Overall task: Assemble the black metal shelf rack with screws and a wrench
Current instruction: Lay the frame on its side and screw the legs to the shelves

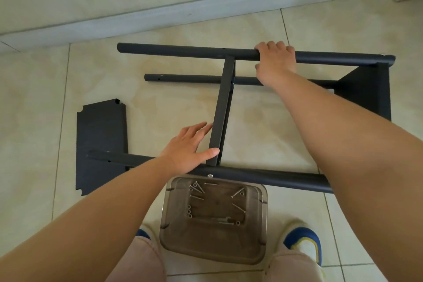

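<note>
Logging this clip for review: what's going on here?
A person is assembling a black metal rack on a tiled floor. The right hand grips the far pole, while the left hand rests open against the middle shelf. A loose shelf panel lies to the left. A clear tray of screws sits between the feet.

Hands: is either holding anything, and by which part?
The right hand grips the far pole near its middle. The left hand lies open against the middle shelf, gripping nothing.
</note>
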